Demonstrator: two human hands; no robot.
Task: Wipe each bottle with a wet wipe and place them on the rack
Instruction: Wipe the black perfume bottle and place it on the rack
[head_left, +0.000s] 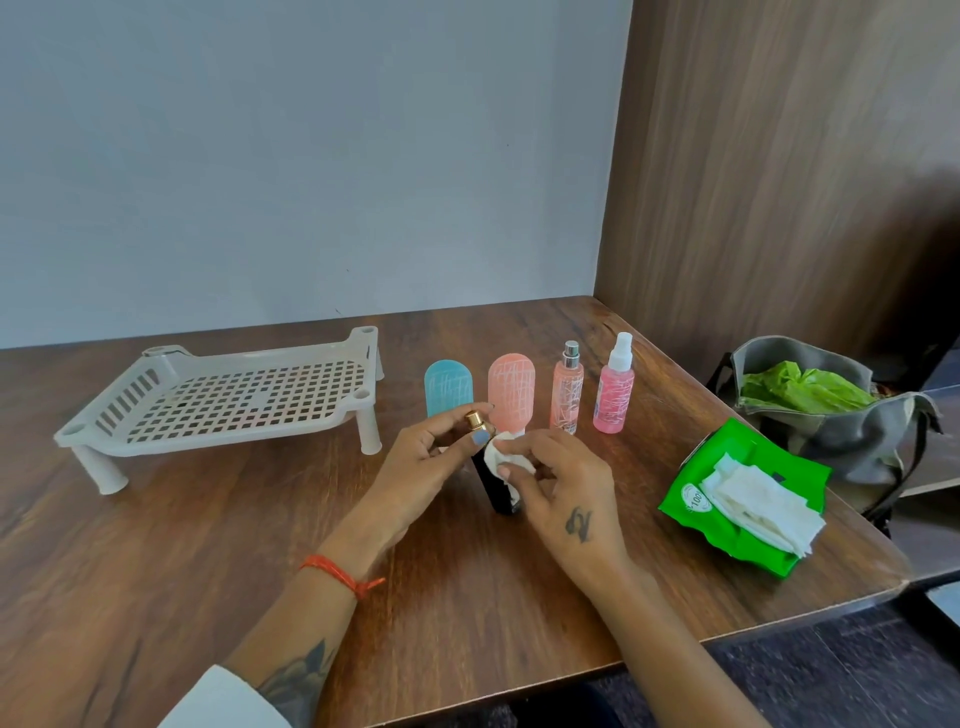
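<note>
One dark bottle (493, 480) stands nearly upright before us, gold cap up, leaning slightly left. The brown wooden surface (208, 519) meets a pale wall. Our left hand (415, 467) pinches its cap; our right hand (566, 488) presses a wipe (511, 454) against its side.

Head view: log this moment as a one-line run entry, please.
step: wiping | left hand: holds dark bottle by gold cap | right hand: rubs wet wipe on it | rack: no bottles | four bottles standing, waiting
</note>
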